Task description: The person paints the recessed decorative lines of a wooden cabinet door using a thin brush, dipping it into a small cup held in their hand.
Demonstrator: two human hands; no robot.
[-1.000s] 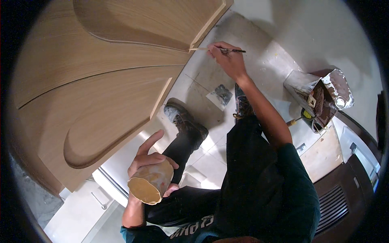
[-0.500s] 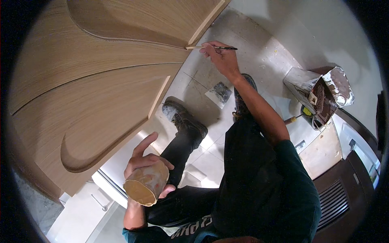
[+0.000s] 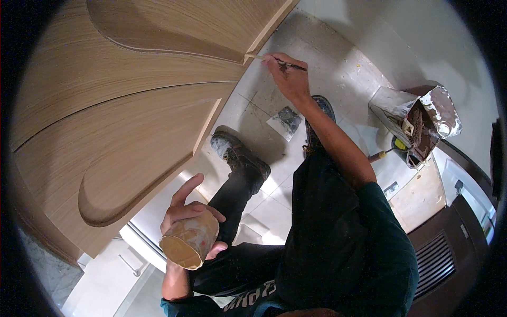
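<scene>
My left hand (image 3: 182, 211) is wrapped round a paint-smeared cup (image 3: 196, 238), tilted with its mouth toward me; tan paint coats its inside. The index finger sticks out past the cup. Farther off, my right hand (image 3: 290, 79) pinches a slim paintbrush (image 3: 293, 65) with a dark handle end. Its tip meets the lower edge of a wood-grain cabinet door (image 3: 158, 68), beside a pale strip of edging (image 3: 270, 30). The bristles are too small to make out clearly.
At the right stands a paint-crusted container (image 3: 393, 108) with a roller and tools. A yellow-handled tool (image 3: 377, 157) juts out beside it. My boots (image 3: 240, 153) rest on the tiled floor near a stained square (image 3: 285, 123). White drawers (image 3: 111, 269) lie lower left, a dark louvred door (image 3: 435, 264) lower right.
My right hand has turned slightly, so the brush slants more and its tip has moved a little up along the door's edge. The left hand and cup have barely shifted.
</scene>
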